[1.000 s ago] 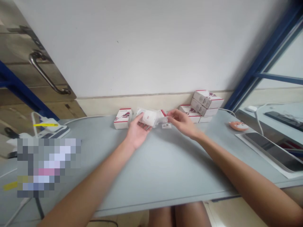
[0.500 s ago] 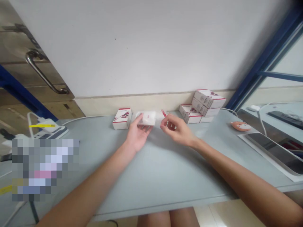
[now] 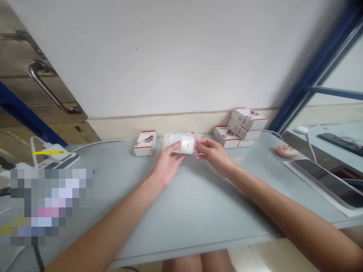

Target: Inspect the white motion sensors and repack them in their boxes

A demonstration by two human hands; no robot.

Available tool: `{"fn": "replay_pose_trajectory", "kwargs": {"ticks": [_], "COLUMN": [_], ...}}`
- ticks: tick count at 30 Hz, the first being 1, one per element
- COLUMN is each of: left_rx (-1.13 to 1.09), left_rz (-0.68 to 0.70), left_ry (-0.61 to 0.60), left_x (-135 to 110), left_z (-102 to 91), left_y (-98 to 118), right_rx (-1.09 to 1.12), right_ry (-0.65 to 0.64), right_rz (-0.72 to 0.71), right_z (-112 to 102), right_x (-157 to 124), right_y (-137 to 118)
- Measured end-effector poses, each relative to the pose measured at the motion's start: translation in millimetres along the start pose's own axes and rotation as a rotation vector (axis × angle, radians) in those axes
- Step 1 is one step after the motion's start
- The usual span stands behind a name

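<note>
Both my hands hold a white rectangular item in clear plastic wrap point(image 3: 178, 143) above the grey table point(image 3: 198, 204). My left hand point(image 3: 168, 166) has its fingers across the item's lower left face. My right hand point(image 3: 212, 155) pinches its right end. Just left of the item stands a white box with red markings point(image 3: 145, 144). To the right, several similar boxes point(image 3: 244, 124) are piled against the wall, partly stacked on one another.
An orange animal-shaped computer mouse point(image 3: 286, 151) and a dark tablet point(image 3: 323, 183) on a white sheet lie at the table's right. White cables run along the back. A pixelated patch point(image 3: 51, 206) hides the left side. A door handle point(image 3: 45, 81) shows upper left.
The wrapped item has turned to lie flatter and more face-on, and now sits slightly lower. My left fingers have moved onto its face, and my right hand has moved closer in at its end.
</note>
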State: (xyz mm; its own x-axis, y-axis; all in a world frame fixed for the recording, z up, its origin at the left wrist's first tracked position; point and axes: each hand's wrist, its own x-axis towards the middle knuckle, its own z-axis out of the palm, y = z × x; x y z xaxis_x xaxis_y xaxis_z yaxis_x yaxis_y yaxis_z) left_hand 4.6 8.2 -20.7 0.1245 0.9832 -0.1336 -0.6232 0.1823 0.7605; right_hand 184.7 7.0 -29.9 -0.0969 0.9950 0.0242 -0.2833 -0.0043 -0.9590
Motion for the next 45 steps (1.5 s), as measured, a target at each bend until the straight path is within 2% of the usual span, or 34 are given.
{"fn": "replay_pose_trajectory", "kwargs": {"ticks": [3, 6, 8, 10, 15, 19, 21, 26, 31, 33, 36, 38, 41, 45], "left_rx": [0.018, 0.033, 0.040, 0.038, 0.082, 0.131, 0.173, 0.314, 0.406, 0.511, 0.744, 0.911, 1.089, 1.084], "left_rz": [0.038, 0.051, 0.041, 0.021, -0.008, 0.024, 0.062, 0.170, 0.304, 0.360, 0.546, 0.644, 0.625, 0.578], "left_ry": [0.006, 0.033, 0.035, 0.019, -0.059, -0.231, -0.257, -0.144, -0.187, -0.159, -0.043, -0.019, -0.045, -0.058], "left_x": [1.5, 3.7, 5.1, 6.0, 4.3, 2.0, 2.2, 5.0, 10.5, 14.7, 18.9, 17.5, 10.3, 3.3], "left_z": [-0.8, -3.4, -5.6, -7.1, -6.3, -6.4, -8.4, -13.3, -16.1, -19.7, -26.0, -29.0, -30.1, -28.7], "left_y": [0.7, 0.7, -0.2, -1.5, -0.3, 6.3, 8.7, 8.9, 6.3, 5.3, 6.6, 10.3, 17.0, 18.7], "right_rx": [0.111, 0.174, 0.168, 0.126, 0.118, 0.150, 0.148, 0.006, -0.079, -0.086, -0.101, -0.135, -0.251, -0.413], "right_ry": [-0.015, -0.096, -0.126, -0.092, 0.039, 0.039, 0.030, 0.075, 0.113, 0.102, 0.069, 0.034, 0.003, 0.005], "right_rz": [0.099, 0.165, 0.157, 0.117, 0.076, 0.093, 0.110, -0.041, -0.099, -0.092, -0.085, -0.111, -0.200, -0.330], "right_z": [-0.5, -0.7, -0.4, 0.0, -2.9, -10.8, -14.4, -16.3, -17.0, -19.9, -25.7, -29.0, -31.2, -29.5], "right_x": [-0.9, -1.4, -1.5, -1.5, 1.8, 7.0, 8.8, 9.6, 11.1, 12.3, 13.8, 14.3, 13.8, 10.8], "right_y": [-5.1, -8.6, -7.9, -4.0, 6.7, 2.4, -1.0, 0.1, 1.8, -1.4, -8.3, -12.4, -16.7, -20.4]}}
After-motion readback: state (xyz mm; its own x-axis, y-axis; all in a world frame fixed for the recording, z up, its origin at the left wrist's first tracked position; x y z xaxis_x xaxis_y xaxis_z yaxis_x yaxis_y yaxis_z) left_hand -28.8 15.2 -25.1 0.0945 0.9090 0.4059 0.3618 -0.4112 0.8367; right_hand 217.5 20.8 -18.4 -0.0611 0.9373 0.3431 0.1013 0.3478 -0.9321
